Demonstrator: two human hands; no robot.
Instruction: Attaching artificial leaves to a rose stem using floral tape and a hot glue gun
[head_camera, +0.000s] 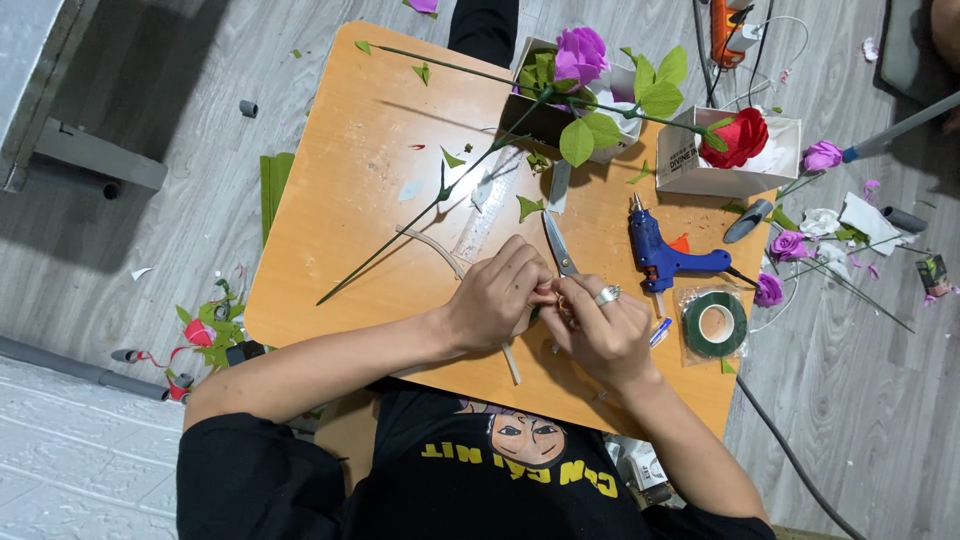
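My left hand (497, 293) and my right hand (600, 328) meet over the near part of the small wooden table (350, 170). Together they pinch a small piece (556, 299) between the fingertips; it is too hidden to tell what it is. A ring sits on a finger of my right hand. A thin pale stick (510, 362) pokes out below my left hand. Scissors (560, 245) lie just beyond my fingers. A blue glue gun (664, 256) lies to the right of them.
A green tape roll (715, 325) lies by my right hand. Two long-stemmed paper flowers, purple (581, 53) and red (742, 136), rest over white boxes (690, 170) at the far side. Green leaf scraps dot the table. More paper flowers and scraps litter the floor.
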